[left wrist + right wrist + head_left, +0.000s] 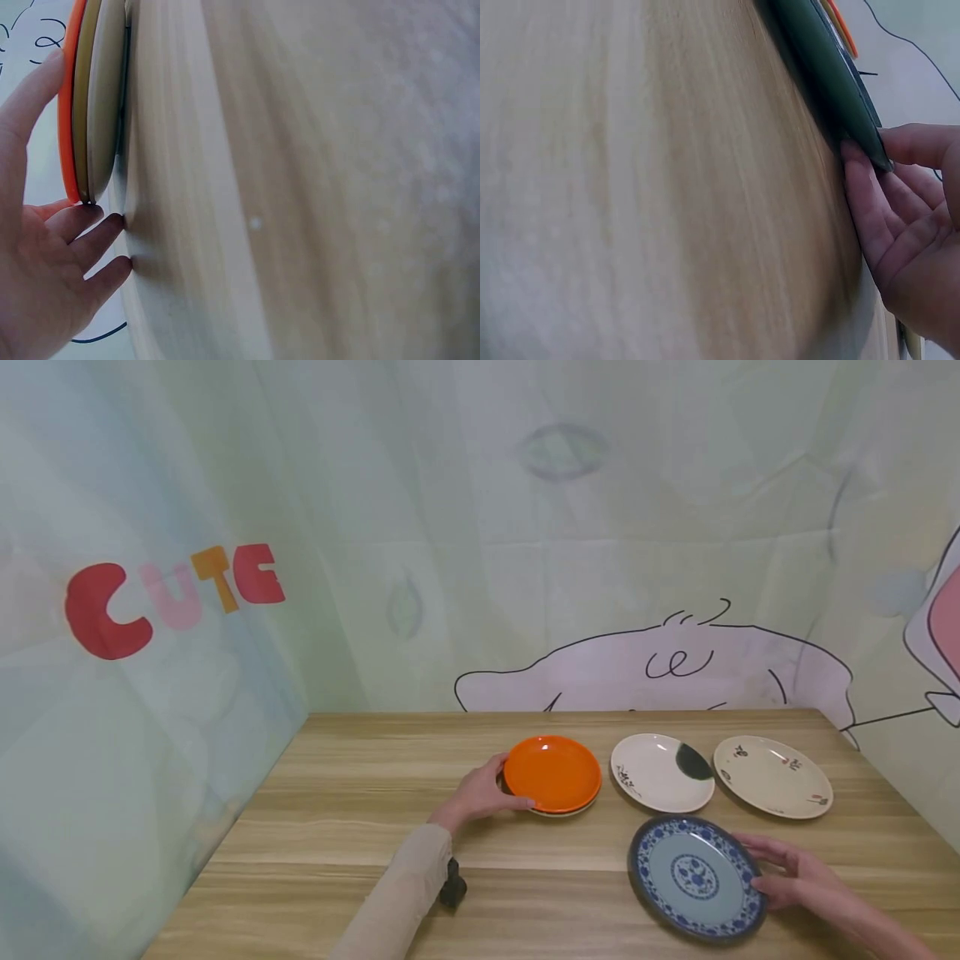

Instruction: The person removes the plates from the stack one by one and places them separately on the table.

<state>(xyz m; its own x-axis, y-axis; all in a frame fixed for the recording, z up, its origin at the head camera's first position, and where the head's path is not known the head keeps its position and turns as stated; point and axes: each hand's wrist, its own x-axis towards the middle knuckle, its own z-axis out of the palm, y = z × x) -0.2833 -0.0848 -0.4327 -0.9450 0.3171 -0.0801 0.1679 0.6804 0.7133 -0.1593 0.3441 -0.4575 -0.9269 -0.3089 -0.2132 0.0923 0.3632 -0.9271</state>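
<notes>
"What's the left hand (480, 792) doing?"

"Gripping the left edge of a small stack, thumb on the rim of the orange plate (552, 773) and fingers round the side. From the left wrist I make out a brownish layer (82, 112) and a pale one (106, 112) under the orange."

"Where does that stack sit?"

"Toward the back of the wooden table (360, 793), just left of the white plate (648, 768) with the dark green spot. Right of that one lies the cream oval plate (772, 777) with little painted marks."

"And the right hand (795, 881)?"

"It pinches the right edge of the blue-patterned plate (693, 877), thumb on the rim, fingers tucked beneath. The right-wrist view shows its dark green underside."

"Is that one off the table?"

"I can't tell whether its far side touches. It's on the near side, in front of the white plate."

"What's behind?"

"A pale curtain (360, 460) reading CUTE, and a line-drawn pinkish figure (600, 672) just past the table's back edge."
</notes>
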